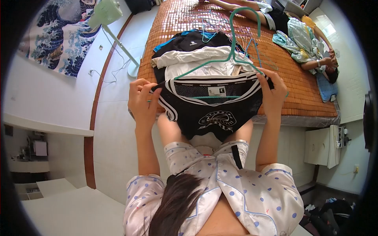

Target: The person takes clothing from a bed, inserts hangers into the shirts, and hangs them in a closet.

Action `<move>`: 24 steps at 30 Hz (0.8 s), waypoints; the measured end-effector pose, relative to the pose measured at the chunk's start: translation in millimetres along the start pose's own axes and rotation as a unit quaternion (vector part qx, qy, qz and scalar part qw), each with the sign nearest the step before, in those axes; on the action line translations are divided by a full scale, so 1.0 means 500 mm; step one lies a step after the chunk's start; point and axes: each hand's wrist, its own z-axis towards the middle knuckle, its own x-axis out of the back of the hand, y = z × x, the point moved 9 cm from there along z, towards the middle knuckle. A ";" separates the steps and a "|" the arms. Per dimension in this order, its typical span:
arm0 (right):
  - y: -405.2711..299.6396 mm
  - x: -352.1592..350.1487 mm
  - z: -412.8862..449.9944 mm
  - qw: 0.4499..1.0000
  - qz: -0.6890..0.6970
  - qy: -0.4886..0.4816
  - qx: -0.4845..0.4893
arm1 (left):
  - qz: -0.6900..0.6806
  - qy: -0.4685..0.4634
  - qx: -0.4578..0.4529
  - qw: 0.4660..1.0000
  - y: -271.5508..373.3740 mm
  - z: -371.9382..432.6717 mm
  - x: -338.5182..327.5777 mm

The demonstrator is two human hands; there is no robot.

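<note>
A black sleeveless mesh jersey point(218, 113) with striped trim hangs spread between my hands, above my knees. Inside its neck passes a green clothes hanger point(232, 44), hook upward. My left hand point(144, 98) pinches the jersey at one shoulder strap, with a hanger end beside the fingers. At the opposite shoulder, my right hand point(273, 88) grips the fabric and trim, the other hanger end showing past it. Behind the jersey, a white garment point(195, 60) and a black and blue garment point(189, 41) lie on the bed.
Loose wire hangers point(218, 25) lie tangled on the bed's brown tile mat point(295, 91). Another person point(295, 32) lies at the bed's far right. A green standing fan point(106, 14) stands at left. A white cabinet point(320, 146) is at right, with dark items point(330, 216) heaped below.
</note>
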 end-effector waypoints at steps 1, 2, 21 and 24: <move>0.002 0.003 0.021 1.000 -0.026 0.000 -0.001 | -0.024 0.036 -0.024 0.999 0.002 0.019 -0.001; 0.000 0.009 0.047 1.000 -0.027 0.005 -0.002 | -0.049 0.075 -0.049 0.995 0.010 0.044 0.003; -0.095 0.578 0.246 0.970 -0.100 0.202 -0.095 | -0.336 -0.067 -0.100 0.934 0.526 0.474 -0.060; -0.133 0.700 0.198 0.958 -0.137 0.234 -0.091 | -0.375 -0.106 -0.164 0.906 0.656 0.471 -0.086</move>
